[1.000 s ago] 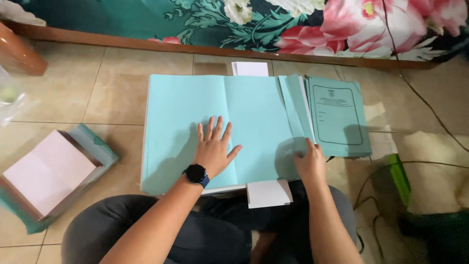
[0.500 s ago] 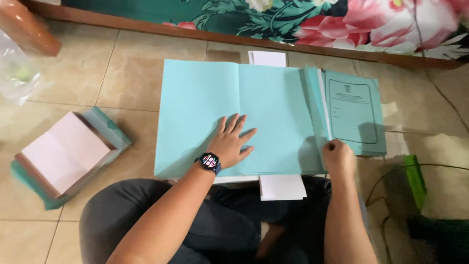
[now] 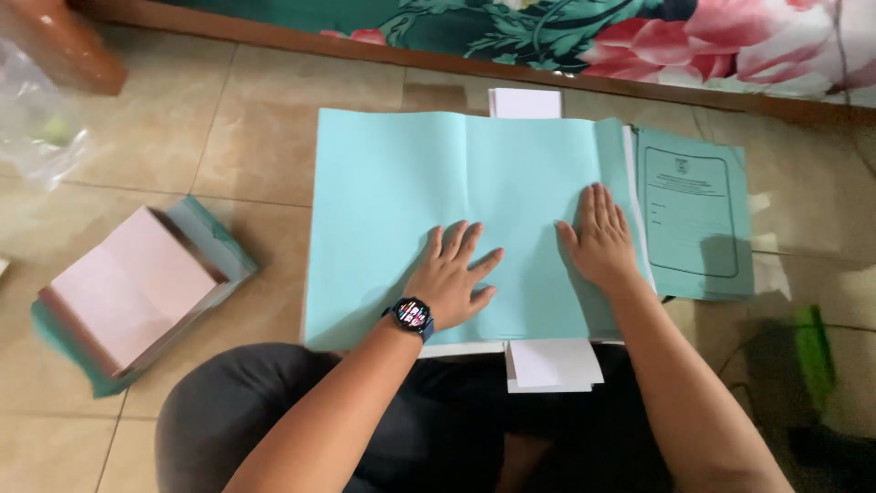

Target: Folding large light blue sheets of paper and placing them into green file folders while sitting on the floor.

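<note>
Left hand (image 3: 453,277) and right hand (image 3: 598,239) (fingers spread, palms flat, gripping nothing) press on the light-blue paper sheet (image 3: 411,192), which lies beneath both; a printed green booklet (image 3: 695,215) lies just right of the sheet.

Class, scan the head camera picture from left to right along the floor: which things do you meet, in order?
Clear plastic bag → open box of pink paper → left hand on the light blue sheet → right hand → green printed cover → green object.
</note>
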